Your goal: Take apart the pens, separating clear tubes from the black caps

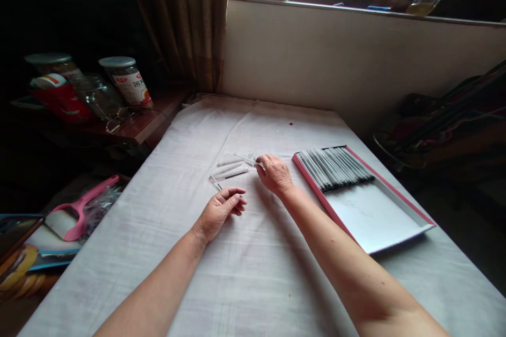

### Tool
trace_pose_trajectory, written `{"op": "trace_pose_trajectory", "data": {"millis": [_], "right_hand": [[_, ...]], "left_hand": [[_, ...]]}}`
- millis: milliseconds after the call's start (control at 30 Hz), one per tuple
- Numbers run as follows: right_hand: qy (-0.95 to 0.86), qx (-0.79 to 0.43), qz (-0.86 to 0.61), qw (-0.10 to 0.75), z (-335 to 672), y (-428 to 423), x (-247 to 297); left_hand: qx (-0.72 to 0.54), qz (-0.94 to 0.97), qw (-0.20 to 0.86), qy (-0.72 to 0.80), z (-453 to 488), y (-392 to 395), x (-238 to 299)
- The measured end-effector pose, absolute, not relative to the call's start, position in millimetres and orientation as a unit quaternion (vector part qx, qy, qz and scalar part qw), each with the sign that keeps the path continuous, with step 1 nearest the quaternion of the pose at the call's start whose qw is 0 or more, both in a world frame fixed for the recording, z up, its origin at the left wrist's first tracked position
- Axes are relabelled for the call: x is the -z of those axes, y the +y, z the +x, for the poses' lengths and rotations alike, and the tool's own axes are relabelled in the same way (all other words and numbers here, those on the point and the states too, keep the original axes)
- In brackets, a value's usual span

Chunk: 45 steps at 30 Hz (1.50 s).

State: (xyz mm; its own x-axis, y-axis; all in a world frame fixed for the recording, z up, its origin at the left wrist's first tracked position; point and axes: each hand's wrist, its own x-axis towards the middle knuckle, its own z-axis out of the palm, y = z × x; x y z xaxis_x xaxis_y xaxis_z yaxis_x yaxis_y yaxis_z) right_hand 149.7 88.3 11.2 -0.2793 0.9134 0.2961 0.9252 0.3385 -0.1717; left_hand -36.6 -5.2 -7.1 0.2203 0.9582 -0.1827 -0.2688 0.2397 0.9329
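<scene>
My left hand (221, 210) is closed with thumb and fingers together on a thin pen refill (216, 183), whitish with a dark section, which sticks out beyond the fingers. Farther forward, my right hand (274, 172) pinches another thin pen refill (245, 159) that points left; its fingertips are partly hidden. Between and beyond the hands lies a loose group of clear pen barrels (227, 170) with a dark refill (237, 174) among them. Right of my right hand, a shallow pink-edged box (371, 221) holds a row of clear pens (336, 167) with black ends.
A white cloth (205, 284) covers the table. On a side shelf at left stand a labelled jar (128, 81), a glass mug (97, 96) and eyeglasses (114, 124). A pink-handled tool (81, 210) lies lower left. A small red bit (291, 124) rests near the far edge.
</scene>
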Motion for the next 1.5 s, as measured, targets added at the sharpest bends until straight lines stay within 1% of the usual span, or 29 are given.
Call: {"op": "trace_pose_trajectory", "data": {"millis": [67,100,133,200,267,300,367,433,533,667,933,1400,1500], "right_hand": [[-0.773,-0.013,-0.596,0.217,160,67,0],[-0.761,-0.032,-0.602,0.238,166,54,6],[-0.751,-0.047,-0.604,0.264,173,41,12],[-0.732,-0.076,-0.595,0.323,185,17,22],[-0.700,-0.096,-0.602,0.371,195,-2,28],[-0.683,-0.108,-0.609,0.388,199,-8,29],[-0.657,-0.126,-0.619,0.411,203,-15,29],[-0.648,-0.139,-0.620,0.421,204,-17,29],[-0.652,-0.149,-0.604,0.433,202,-16,27],[-0.665,-0.157,-0.579,0.445,202,-18,26],[-0.687,-0.194,-0.552,0.432,207,-25,23],[-0.705,-0.195,-0.542,0.414,206,-26,22],[-0.709,-0.193,-0.541,0.408,206,-26,22]], "left_hand": [[-0.456,0.462,0.615,0.447,-42,-5,8],[-0.457,0.501,0.568,0.466,-46,-4,8],[-0.456,0.548,0.506,0.486,-52,-3,8],[-0.453,0.647,0.329,0.517,-66,1,9],[-0.412,0.720,0.168,0.532,-80,5,9],[-0.376,0.739,0.111,0.548,-85,6,9],[-0.296,0.767,0.037,0.568,-90,8,9],[-0.231,0.783,-0.004,0.577,-90,10,9],[-0.190,0.786,-0.042,0.587,-85,12,6],[-0.178,0.783,-0.060,0.593,-83,13,3],[-0.241,0.818,-0.014,0.523,-85,6,9],[-0.265,0.833,-0.041,0.484,-78,2,10],[-0.262,0.834,-0.030,0.485,-76,1,8]]}}
